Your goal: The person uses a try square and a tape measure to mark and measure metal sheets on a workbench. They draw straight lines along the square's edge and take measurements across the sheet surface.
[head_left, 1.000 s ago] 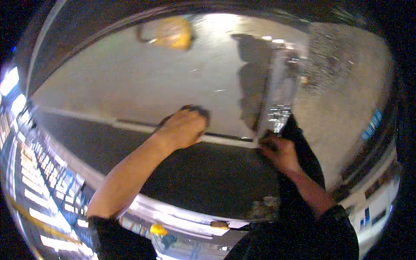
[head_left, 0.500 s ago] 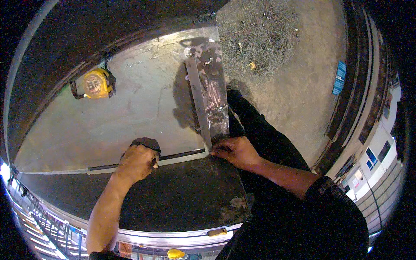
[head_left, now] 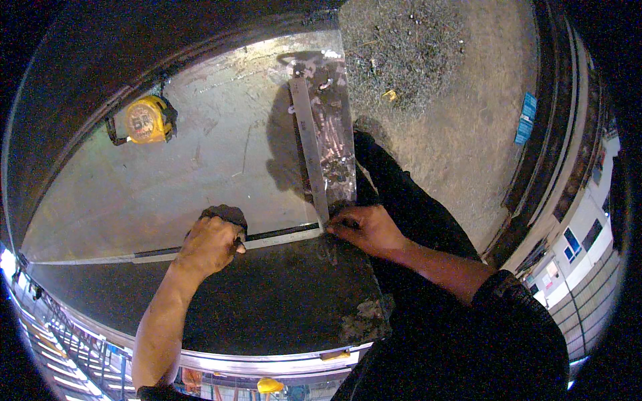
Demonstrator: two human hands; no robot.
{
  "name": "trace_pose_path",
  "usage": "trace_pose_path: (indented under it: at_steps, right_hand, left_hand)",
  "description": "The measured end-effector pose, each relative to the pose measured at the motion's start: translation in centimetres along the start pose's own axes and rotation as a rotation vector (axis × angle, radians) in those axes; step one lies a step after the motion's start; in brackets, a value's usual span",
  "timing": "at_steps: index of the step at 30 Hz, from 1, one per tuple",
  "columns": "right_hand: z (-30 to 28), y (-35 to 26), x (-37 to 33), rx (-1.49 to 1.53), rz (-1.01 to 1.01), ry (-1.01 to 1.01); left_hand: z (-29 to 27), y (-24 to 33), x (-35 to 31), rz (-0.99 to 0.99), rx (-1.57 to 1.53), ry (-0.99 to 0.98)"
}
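Note:
An L-shaped steel square (head_left: 309, 150) lies on a grey metal plate (head_left: 200, 154), one leg pointing away from me and the other running left along the plate's near edge. My left hand (head_left: 208, 244) is closed over the near leg, fingers curled down and partly hidden. At the square's corner is my right hand (head_left: 364, 228), its fingertips pinched together beside the metal; whatever they hold, if anything, does not show. A yellow tape measure (head_left: 148, 120) with a dark strap rests on the plate at the far left.
A dark steel face (head_left: 281, 301) drops away on my side of the plate. Beyond its right edge, the floor (head_left: 481, 134) carries a spread of metal shavings (head_left: 401, 60). A blue label (head_left: 525, 118) is on dark beams at the right. A yellow object (head_left: 270, 385) shows at the bottom.
The whole view has shifted slightly, with the plate and tape measure a little higher in it. Both hands keep nearly the same places on and beside the square.

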State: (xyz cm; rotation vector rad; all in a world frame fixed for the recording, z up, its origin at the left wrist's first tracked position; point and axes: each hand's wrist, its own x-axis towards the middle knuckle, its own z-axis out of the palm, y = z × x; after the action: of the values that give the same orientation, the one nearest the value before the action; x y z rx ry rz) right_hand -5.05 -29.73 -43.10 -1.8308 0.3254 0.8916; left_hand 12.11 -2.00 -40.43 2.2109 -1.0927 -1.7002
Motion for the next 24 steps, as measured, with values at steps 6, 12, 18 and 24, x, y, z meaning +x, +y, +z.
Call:
trace_pose_path:
  at_steps: [6, 12, 18, 24]
  right_hand:
    - [0.2, 0.3, 0.0, -0.010, -0.059, 0.031]
    - [-0.3, -0.4, 0.1, 0.021, -0.028, 0.006]
    - [0.1, 0.4, 0.1, -0.021, -0.029, 0.004]
    - [0.1, 0.1, 0.1, 0.062, -0.041, 0.010]
  left_hand:
    - [0.0, -0.3, -0.2, -0.041, -0.021, -0.082]
    - [0.4, -0.8, 0.1, -0.027, -0.036, -0.115]
    - [0.3, -0.5, -0.1, 0.047, 0.012, 0.032]
    - [0.8, -1.1, 0.1, 0.089, -0.012, 0.046]
